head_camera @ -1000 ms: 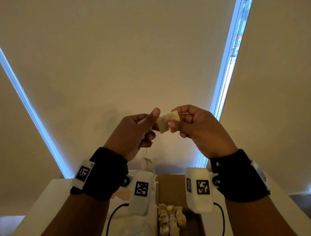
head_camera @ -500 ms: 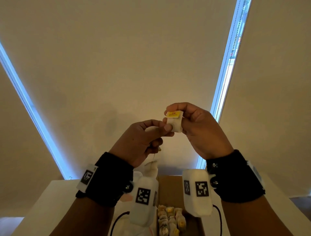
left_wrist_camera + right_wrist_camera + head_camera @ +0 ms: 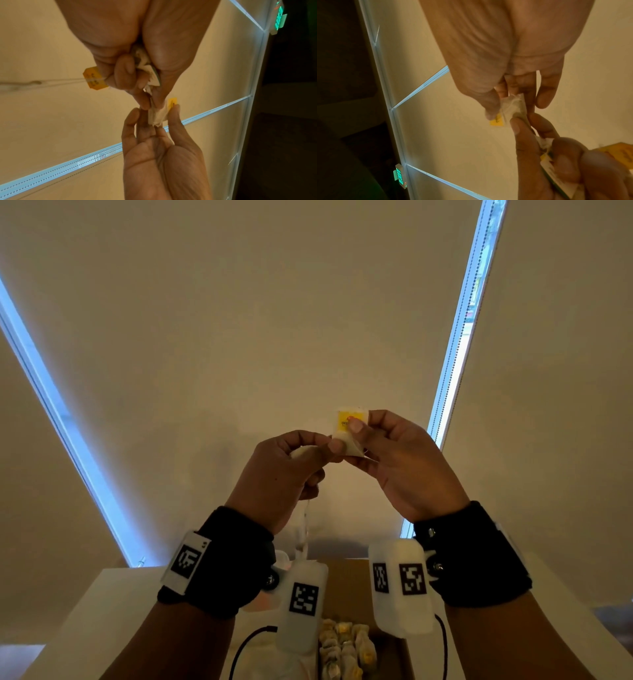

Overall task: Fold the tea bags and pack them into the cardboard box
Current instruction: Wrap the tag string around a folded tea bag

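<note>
Tea bag, small white paper pouch with a square yellow tag (image 3: 349, 433): held up in the air above the open brown cardboard box (image 3: 346, 577), between both hands. Change noted against the earlier pictures: the pouch was a bare, pale, tilted wedge, then showed its tag only along the top edge; now the tag lies flat across the near face, pressed there by the right thumb. The pair of hands also sits a little higher above the box than before. Reading: the fold is about done and the tag is being laid over it as the closing wrap, so this bag looks close to ready for packing.

Left hand (image 3: 284, 470): to the left of the tea bag, thumb and forefinger pinching its lower left corner. The left wrist view shows the other fingers curled around more crumpled white paper in the palm, and a second yellow tag on thin white strings (image 3: 95, 78) jutting from behind the fingers. Further bags are judged to be kept here in reserve.

Right hand (image 3: 404, 463): to the right of the tea bag, thumb on the tag and fingers behind, clamped on the pouch.

Packed folded tea bags, pale bundles with yellow tags (image 3: 346, 648): in rows inside the box, directly below the held bag. Space remains beside them, so the task is judged to be partway through.

White table top (image 3: 102, 628): under the box.
</note>
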Demonstrator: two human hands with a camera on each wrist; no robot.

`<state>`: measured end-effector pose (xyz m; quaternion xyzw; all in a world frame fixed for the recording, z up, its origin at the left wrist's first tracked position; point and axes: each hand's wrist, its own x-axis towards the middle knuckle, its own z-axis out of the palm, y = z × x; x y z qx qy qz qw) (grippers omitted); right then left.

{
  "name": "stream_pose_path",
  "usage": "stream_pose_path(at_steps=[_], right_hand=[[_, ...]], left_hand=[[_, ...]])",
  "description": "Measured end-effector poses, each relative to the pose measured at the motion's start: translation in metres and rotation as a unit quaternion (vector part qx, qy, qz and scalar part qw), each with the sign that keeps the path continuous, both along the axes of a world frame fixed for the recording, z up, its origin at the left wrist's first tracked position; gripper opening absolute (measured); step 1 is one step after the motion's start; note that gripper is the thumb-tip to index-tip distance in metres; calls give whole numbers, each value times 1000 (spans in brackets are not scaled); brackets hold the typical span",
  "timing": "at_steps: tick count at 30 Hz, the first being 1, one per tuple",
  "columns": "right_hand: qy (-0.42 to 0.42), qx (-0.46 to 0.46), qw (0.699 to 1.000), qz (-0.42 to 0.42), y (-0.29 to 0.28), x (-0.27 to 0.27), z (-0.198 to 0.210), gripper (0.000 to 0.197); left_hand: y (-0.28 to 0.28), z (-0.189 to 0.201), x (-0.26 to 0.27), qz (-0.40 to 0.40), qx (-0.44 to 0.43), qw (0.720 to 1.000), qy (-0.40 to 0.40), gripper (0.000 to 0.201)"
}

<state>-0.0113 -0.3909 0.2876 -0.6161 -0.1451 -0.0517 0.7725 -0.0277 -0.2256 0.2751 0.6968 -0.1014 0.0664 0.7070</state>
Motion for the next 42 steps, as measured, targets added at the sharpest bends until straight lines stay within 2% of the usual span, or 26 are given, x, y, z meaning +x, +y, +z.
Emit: stream_pose_path(at_steps=[2, 5, 9, 11, 13, 16, 19, 21, 23, 24, 26, 28, 30, 35, 39, 42], right_hand=[[10, 26, 1000, 4, 0, -1, 2, 18], [16, 70, 997, 25, 0, -4, 4, 8], [11, 123, 991, 55, 0, -10, 6, 7], [14, 132, 988, 78, 0, -13, 4, 5], [22, 140, 985, 101, 1, -14, 1, 11], [35, 123, 986, 109, 4, -20, -5, 29], [41, 43, 995, 86, 11, -28, -11, 41], [-15, -119, 992, 31, 16, -32, -13, 44], [-97, -286, 952, -50, 19, -32, -18, 36], [-120, -314, 938, -80, 19, -30, -20, 28], [-135, -319, 932, -107, 19, -27, -23, 14], [-131, -332, 925, -127, 16, -23, -23, 9], [-113, -321, 932, -125, 11, -19, -22, 11], [-53, -184, 974, -122, -4, -18, -17, 15], [-35, -119, 984, -127, -11, -17, -12, 13], [-40, -108, 985, -128, -14, -16, -10, 13]], left_hand=[[0, 1, 0, -1, -16, 1000, 22, 25], [3, 1, 2, -14, -88, 993, 78, 36], [7, 2, 2, -61, -208, 965, 145, 45], [10, 3, 2, -86, -262, 948, 158, 44], [11, 4, 1, -101, -287, 938, 163, 39], [11, 6, -2, -112, -279, 941, 156, 28], [11, 5, -5, -113, -232, 956, 142, 23], [10, 5, -6, -112, -199, 966, 123, 20], [9, 5, -7, -106, -187, 970, 112, 13], [8, 5, -7, -102, -191, 969, 115, 11], [6, 4, -8, -103, -200, 967, 118, 15], [6, 4, -9, -101, -209, 965, 122, 23], [8, 5, -10, -102, -234, 958, 133, 29], [17, 6, -10, -95, -228, 959, 138, 34], [21, 5, -11, -81, -228, 961, 136, 39], [23, 4, -11, -67, -221, 964, 130, 35]])
